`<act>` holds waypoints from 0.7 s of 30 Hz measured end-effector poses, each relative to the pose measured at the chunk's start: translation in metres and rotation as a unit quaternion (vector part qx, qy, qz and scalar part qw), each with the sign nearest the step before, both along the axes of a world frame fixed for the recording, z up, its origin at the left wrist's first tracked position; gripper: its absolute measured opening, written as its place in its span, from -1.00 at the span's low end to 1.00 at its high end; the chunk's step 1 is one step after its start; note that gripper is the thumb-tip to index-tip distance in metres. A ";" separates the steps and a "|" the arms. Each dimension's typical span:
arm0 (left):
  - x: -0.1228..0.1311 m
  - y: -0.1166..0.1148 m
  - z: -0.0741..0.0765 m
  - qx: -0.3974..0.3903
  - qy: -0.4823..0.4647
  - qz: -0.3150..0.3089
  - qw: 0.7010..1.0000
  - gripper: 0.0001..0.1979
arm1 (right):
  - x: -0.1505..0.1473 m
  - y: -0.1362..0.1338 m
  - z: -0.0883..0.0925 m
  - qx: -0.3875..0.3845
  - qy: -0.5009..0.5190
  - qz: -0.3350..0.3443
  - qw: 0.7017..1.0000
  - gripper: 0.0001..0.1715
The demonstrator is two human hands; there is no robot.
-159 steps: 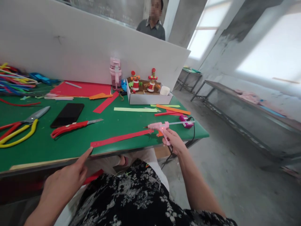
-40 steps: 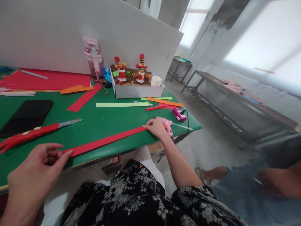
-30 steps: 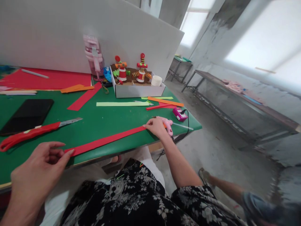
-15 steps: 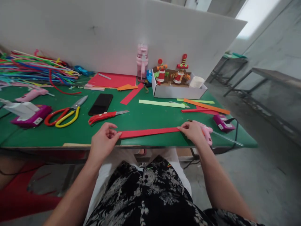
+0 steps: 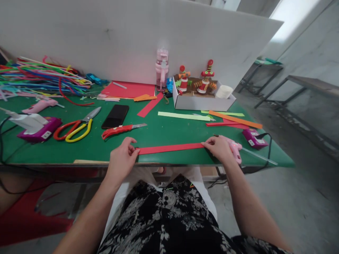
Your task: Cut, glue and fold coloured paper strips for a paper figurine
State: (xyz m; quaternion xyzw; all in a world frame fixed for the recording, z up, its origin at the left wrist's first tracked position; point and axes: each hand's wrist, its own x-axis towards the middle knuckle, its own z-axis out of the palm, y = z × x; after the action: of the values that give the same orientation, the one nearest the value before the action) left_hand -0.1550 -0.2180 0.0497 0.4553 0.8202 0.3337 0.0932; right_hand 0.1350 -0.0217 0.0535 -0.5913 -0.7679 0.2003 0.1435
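A red paper strip [image 5: 171, 148] stretches between my two hands along the near edge of the green table. My left hand [image 5: 124, 155] pinches its left end, with the fingers curled over it. Its right end is pinched by my right hand [image 5: 218, 146], beside a pink glue gun [image 5: 234, 148] that is partly covered by this hand. A utility knife [image 5: 123, 130] with a red handle and bare blade lies just beyond my left hand. Scissors [image 5: 79, 125] with one red and one yellow handle rest farther left, near a black phone [image 5: 116, 116].
A white box [image 5: 203, 103] with two small figures and white cups stands at the back. Pale green [image 5: 184, 116] and orange strips [image 5: 235, 120] lie before it. Purple power sockets [image 5: 254, 138] sit at both sides. Pipe cleaners [image 5: 45, 77] are heaped at left.
My left hand has shifted slightly right along with the strip's end. The strip now lies flatter, and the whole view has moved a little.
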 end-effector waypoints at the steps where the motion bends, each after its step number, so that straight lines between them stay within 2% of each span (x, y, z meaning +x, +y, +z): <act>1: 0.000 0.000 0.000 -0.001 0.005 -0.002 1.000 -0.84 | 0.000 0.000 0.000 0.000 0.001 0.000 1.000 -0.74; 13: -0.002 0.001 -0.006 -0.022 0.048 -0.018 0.998 -0.83 | 0.006 0.006 -0.013 0.004 0.035 0.021 0.999 -0.73; 17: -0.002 0.000 -0.007 -0.024 0.045 -0.013 0.999 -0.83 | 0.004 0.004 -0.011 -0.004 0.030 0.007 1.000 -0.75; 21: -0.003 0.000 -0.007 -0.046 0.061 -0.033 0.997 -0.80 | 0.002 0.001 -0.006 -0.016 0.022 0.002 1.000 -0.74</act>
State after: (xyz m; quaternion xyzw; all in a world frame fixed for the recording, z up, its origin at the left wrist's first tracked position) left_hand -0.1578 -0.2176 0.0423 0.4966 0.8234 0.2642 0.0749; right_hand 0.1372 -0.0211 0.0475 -0.5876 -0.7624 0.2254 0.1506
